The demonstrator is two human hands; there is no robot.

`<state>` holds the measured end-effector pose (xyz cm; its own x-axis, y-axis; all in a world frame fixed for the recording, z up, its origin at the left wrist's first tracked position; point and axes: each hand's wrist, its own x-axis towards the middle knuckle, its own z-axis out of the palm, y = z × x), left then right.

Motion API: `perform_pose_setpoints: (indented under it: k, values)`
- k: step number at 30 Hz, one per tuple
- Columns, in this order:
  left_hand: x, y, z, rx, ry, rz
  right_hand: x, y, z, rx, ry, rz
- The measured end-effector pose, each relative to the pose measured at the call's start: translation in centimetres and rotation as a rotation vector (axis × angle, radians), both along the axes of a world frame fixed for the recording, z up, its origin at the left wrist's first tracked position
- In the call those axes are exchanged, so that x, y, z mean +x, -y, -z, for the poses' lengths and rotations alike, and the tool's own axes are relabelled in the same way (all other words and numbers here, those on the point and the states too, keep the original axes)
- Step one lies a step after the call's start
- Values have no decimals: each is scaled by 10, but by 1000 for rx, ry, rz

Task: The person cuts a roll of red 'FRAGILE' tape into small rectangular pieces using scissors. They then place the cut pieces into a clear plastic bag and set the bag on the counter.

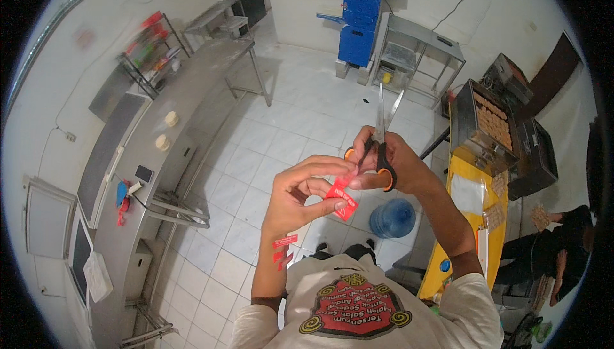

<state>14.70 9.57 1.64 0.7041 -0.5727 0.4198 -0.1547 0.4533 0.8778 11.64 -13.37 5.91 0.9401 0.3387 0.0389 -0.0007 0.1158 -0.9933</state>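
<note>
My left hand [292,195] pinches a strip of red printed tape [342,201] in front of my chest; the strip bears white writing. In my right hand [407,162] is a pair of scissors [382,157] with black and orange handles. Its blades point away from me and are spread apart, with nothing visible between them. The right fingertips meet the upper end of the strip, close to the left fingers. Short red tape pieces [285,240] stick to my left forearm.
On the left, a long steel table [196,78] carries two pale dough pieces [167,130] and a phone [144,173]. A blue water jug [392,218] stands on the floor near my feet. To the right are a yellow-topped table [443,243], a metal case of browned food [482,150] and another person [527,253].
</note>
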Motion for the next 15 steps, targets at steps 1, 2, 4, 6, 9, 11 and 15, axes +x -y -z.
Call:
perform_pose_setpoints:
  k: [1,2,4,6,9,11,15]
  values:
    - [1,-2,0,-10,-7,21,0,1,-2,-7,3,-8]
    - [2,-4,0,-19,-12,40,0,2,-3,-13,8,-17]
    - [3,-5,1,-57,-26,79,3,7,1,-6,41,-96]
    - [3,-4,5,-114,-44,115,5,7,2,9,70,-147]
    - [6,-4,9,-176,-90,145,2,7,-2,-54,204,-165]
    - [6,-5,7,-185,-115,135,3,10,-3,-137,319,-166]
    - [6,-6,6,-152,-132,128,-1,10,6,8,164,-169]
